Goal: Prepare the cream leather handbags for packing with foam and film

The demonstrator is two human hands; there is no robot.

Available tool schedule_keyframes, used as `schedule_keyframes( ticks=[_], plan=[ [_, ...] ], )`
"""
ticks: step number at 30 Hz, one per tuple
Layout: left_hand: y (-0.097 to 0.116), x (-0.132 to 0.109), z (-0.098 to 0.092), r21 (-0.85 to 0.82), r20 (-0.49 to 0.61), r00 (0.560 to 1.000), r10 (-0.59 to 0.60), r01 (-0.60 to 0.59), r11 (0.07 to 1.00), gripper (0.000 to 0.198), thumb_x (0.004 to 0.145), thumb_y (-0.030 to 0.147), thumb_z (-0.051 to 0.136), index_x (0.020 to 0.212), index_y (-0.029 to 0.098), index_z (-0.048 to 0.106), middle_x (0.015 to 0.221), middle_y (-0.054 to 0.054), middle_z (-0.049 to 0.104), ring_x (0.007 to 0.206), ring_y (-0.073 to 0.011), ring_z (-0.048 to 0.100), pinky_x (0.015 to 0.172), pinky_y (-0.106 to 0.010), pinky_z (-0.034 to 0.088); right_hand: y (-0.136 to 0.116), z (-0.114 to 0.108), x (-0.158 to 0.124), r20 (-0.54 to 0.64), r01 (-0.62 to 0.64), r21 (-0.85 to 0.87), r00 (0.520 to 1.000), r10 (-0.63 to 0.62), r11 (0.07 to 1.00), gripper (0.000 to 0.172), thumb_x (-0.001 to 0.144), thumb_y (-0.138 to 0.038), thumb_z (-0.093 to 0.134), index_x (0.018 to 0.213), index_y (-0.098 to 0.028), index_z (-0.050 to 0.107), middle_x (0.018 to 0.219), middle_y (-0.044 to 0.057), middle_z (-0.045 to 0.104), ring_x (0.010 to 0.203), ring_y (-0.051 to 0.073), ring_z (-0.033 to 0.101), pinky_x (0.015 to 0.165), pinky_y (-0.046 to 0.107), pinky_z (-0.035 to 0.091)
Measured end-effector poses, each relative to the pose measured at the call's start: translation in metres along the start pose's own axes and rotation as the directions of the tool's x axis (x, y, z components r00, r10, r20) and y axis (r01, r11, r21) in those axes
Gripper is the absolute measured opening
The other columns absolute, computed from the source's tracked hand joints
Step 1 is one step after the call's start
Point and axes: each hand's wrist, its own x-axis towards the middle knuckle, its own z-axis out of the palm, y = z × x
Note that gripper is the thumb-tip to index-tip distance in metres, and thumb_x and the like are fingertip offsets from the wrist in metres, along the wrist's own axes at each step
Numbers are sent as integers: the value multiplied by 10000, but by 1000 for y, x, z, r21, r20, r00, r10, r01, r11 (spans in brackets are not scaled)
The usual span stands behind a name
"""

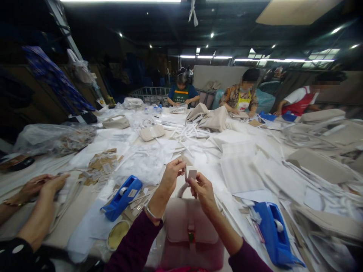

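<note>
White wrapping (238, 172) crowded mid-frame while, above a pinkish bag (191, 215) at lower centre, the left hand (172, 173) pinched a thin strip (185, 173) and the right hand (202, 189) a greyish tab (192, 174), which such fingertip-only holds, I judged, might let slip.

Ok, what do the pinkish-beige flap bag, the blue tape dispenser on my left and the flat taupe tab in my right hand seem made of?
Pinkish-beige flap bag: probably leather or imitation leather, satiny, judging by its smooth panels. Blue tape dispenser: likely smooth moulded plastic, given its uniform colour. Flat taupe tab: matt, perhaps leather or card; too small to tell.
</note>
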Motion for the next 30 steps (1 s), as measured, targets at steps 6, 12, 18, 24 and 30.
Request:
schedule_keyframes(
  ticks=[6,12,18,24,30],
  plan=[
    [7,-2,3,185,-63,995,81,-68,980,227,699,333,608,582,165,509,550,26,493,542,-95,444,548,-223,350,-7,14,6,-86,110,-89,989,-118,990,244,830,-435,579,819,-193,544,560,-39,575,369,67,396,352,193,290],
    [3,-5,-6,288,-27,988,155,-141,947,240,715,314,615,583,181,465,509,35,472,521,-101,432,543,-227,340,-1,16,6,-126,202,-320,959,-253,926,252,878,-445,508,852,-203,575,630,-21,592,470,87,452,468,206,359],
    [6,-14,-12,389,23,968,250,-239,890,182,770,306,604,659,190,521,639,18,486,611,-122,473,608,-233,385,-8,14,8,62,314,-735,914,-402,601,232,912,-347,460,824,-207,622,641,4,632,525,108,507,546,224,322],
    [16,-36,-11,708,153,880,450,-416,571,205,884,217,433,696,206,516,798,-30,502,738,-152,508,665,-250,384,-14,13,12,231,364,-874,894,-383,323,205,898,-251,431,795,-213,604,648,17,661,552,163,596,521,258,265],
    [0,-43,-16,899,299,822,485,-413,144,193,898,163,401,871,224,582,822,-53,551,698,-160,543,594,-267,346,-9,10,22,301,389,-890,893,-335,238,285,907,-303,400,1112,-218,580,628,31,676,539,228,635,480,279,275]
  ],
)
